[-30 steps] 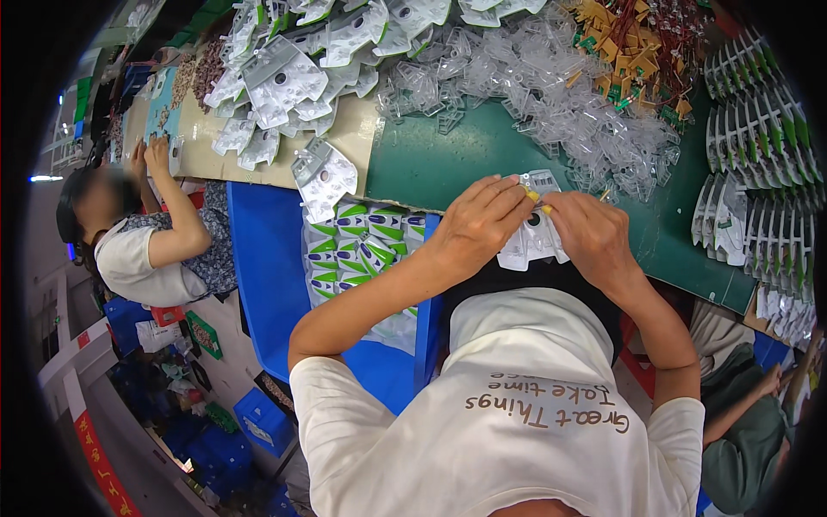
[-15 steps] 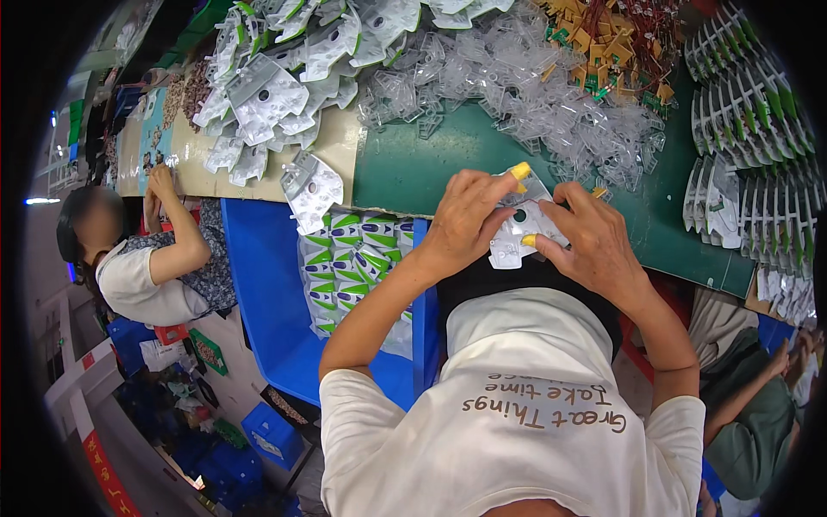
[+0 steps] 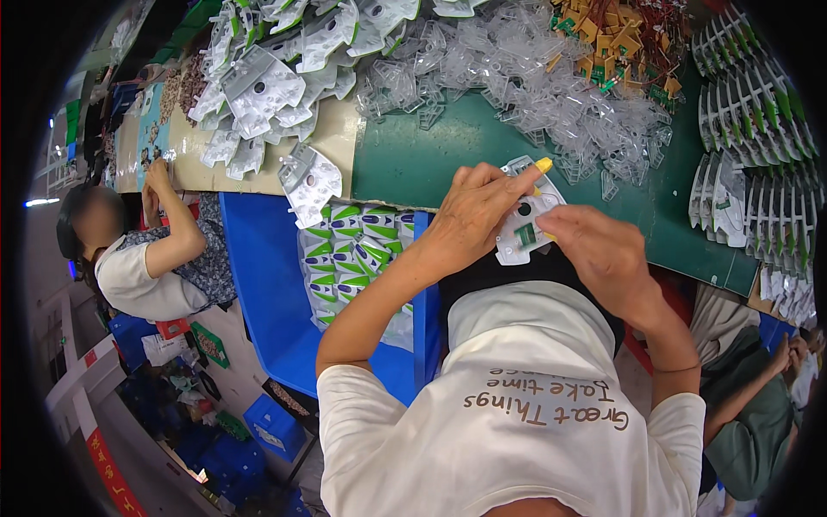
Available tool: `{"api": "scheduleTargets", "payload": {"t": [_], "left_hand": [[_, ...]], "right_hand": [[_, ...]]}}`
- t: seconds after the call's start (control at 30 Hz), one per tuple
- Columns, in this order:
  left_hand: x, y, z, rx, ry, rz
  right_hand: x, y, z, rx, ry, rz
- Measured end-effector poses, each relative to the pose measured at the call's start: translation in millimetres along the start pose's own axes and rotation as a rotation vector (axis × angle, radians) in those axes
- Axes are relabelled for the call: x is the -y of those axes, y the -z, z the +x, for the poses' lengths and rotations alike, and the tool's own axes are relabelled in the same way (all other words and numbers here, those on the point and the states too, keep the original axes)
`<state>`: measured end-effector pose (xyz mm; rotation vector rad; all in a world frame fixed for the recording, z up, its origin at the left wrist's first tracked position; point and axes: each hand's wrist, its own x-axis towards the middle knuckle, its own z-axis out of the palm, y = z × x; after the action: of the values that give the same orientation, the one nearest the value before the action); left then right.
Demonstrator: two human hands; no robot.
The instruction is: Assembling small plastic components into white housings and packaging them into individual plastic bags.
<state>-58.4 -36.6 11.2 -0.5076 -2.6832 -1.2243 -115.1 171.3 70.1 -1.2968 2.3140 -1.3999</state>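
Observation:
My left hand point(image 3: 472, 212) grips a pale grey plastic housing half point(image 3: 515, 249) by its left side, over the front edge of the bench. A dark round hole shows in the housing's middle, and a small green circuit board point(image 3: 525, 233) lies inside it below the hole. Over the housing's right side, my right hand point(image 3: 600, 252) has its thumb and fingers pinched together; whatever is between them is hidden. Yellow covers wrap a fingertip of the left hand and a digit tip of the right.
Clear plastic parts point(image 3: 482, 65) heap on the green bench point(image 3: 409, 164), with yellow-brown parts and wires point(image 3: 616, 43) behind. Housing halves point(image 3: 258, 90) pile at left; more stand in rows point(image 3: 745, 112) at right. A blue bin point(image 3: 276, 319) holds green-and-white pieces. A co-worker point(image 3: 155, 267) sits left.
The right hand has shifted its grip, its fingers now drawn together over the housing. The housing has tilted slightly, and the green board inside it has come into view.

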Motion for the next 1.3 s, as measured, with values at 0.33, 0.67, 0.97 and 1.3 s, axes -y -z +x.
{"api": "scheduleTargets", "payload": {"t": [0.33,0.67,0.97,1.3], "left_hand": [[4.0,-1.7,-5.4,-0.044,-0.005,-0.079],[3.3,-6.4,9.4,-0.018,-0.003,-0.131],[-13.2,9.0,7.6,-0.362,0.022,0.042],[-47.8,-26.5,6.7,-0.117,-0.068,-0.039]], "right_hand": [[-6.9,-31.0,-27.4,-0.065,-0.005,-0.157],[-39.4,-18.6,-57.7,-0.251,-0.415,0.011],[-25.0,36.1,-104.2,-0.64,-0.301,-0.119],[-76.3,122.6,-134.1,-1.173,-0.503,-0.013]]}}
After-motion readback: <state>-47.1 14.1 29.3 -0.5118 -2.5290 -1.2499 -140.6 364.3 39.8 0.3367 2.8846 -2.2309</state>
